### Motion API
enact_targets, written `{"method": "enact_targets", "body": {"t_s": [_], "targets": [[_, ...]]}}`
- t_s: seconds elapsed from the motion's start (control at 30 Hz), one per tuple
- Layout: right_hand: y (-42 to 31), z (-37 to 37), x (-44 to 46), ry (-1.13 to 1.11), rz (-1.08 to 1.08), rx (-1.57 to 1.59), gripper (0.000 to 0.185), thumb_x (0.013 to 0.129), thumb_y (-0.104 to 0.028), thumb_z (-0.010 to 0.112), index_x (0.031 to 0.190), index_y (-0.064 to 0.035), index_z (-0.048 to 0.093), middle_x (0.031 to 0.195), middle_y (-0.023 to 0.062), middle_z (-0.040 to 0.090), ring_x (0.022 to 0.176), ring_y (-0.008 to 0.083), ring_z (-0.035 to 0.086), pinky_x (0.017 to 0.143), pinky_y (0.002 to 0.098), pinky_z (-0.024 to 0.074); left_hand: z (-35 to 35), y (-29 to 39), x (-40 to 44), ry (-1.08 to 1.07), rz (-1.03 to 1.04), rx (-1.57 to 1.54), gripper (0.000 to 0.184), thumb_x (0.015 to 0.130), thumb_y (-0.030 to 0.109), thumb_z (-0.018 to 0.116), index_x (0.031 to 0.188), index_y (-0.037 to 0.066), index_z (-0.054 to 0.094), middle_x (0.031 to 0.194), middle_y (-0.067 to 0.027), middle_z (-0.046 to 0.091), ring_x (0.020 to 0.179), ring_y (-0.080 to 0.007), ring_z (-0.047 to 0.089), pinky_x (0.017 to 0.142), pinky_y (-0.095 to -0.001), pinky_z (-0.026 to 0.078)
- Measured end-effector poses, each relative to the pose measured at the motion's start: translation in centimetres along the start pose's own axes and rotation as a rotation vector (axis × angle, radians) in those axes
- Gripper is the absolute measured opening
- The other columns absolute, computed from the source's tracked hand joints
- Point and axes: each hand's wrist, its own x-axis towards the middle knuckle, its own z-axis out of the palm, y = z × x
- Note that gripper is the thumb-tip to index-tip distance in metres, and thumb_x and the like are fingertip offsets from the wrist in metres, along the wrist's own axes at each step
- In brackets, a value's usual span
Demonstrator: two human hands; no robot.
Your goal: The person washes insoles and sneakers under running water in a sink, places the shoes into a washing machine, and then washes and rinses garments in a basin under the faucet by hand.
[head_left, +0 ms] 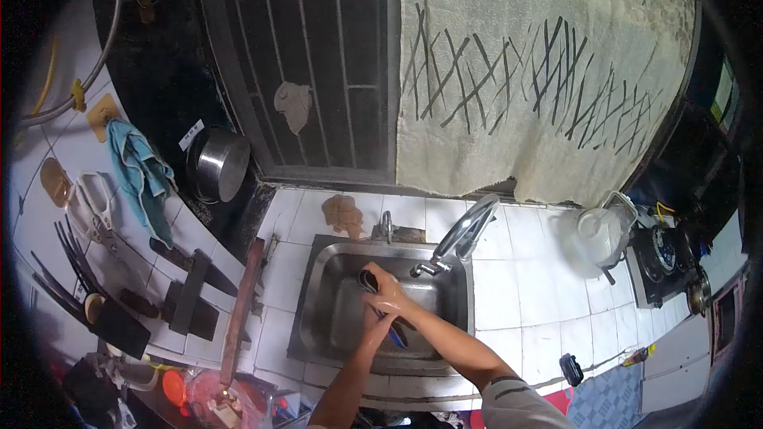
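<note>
While the right hand (388, 294) grips a slender black object (367, 280) over the rectangular steel sink (334, 302), what the left hand (377, 322) holds is unclear.

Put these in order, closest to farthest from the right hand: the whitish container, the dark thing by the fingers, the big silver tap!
From the right hand, in the head view:
1. Dark thing: right at the fingers.
2. Big silver tap: to the right, reaching over the sink.
3. Whitish container: far right, on the tiled counter.
</note>
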Motion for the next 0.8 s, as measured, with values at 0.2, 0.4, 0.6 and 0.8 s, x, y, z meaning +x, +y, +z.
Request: {"method": "enact_targets", "body": {"t_s": [0.2,0.4,0.6,0.8], "targets": [[-1.1,-0.6,1.4,-0.026,-0.077,0.361,0.043,0.062,-0.009,0.065,0.101,-0.0041,0.046,0.089,0.0107,0.053,0.083,0.0225,0.053,0.077,0.0306,0.0399,1.1,0.3,2.3,0.023,0.121,0.269,0.055,0.073,0.01,0.059,0.12,0.0,0.031,0.114,-0.012,0.041,0.108,-0.0219,0.042,0.089,-0.0328,0.034],[-6.1,-1.6,2.2,0.205,0.048,0.12,0.028,0.063,-0.018,0.066,0.086,-0.0062,0.056,0.071,0.0107,0.057,0.07,0.0238,0.056,0.067,0.0322,0.0428,2.3,0.4,5.3,0.05,0.127,0.267,0.045,0.079,0.013,0.052,0.119,0.002,0.033,0.112,-0.0091,0.042,0.107,-0.0189,0.042,0.09,-0.0304,0.033],[-5.7,-1.0,3.1,0.479,-0.005,0.01,0.014,0.064,-0.012,0.062,0.073,-0.0009,0.059,0.064,0.0154,0.059,0.059,0.0253,0.058,0.055,0.0324,0.0426,2.3,-0.6,7.1,0.019,0.072,0.231,0.036,0.086,0.016,0.044,0.118,0.004,0.034,0.11,-0.0061,0.043,0.106,-0.0159,0.041,0.091,-0.0281,0.032],[-5.6,-1.0,3.0,0.408,0.116,-0.052,0.025,0.061,-0.017,0.062,0.08,-0.0016,0.057,0.069,0.0191,0.057,0.066,0.0323,0.057,0.06,0.0353,0.0433,1.0,-4.9,7.7,-0.077,0.014,-0.67,0.032,0.088,0.016,0.042,0.117,0.005,0.036,0.109,-0.005,0.044,0.104,-0.0155,0.043,0.091,-0.0282,0.032]]}}
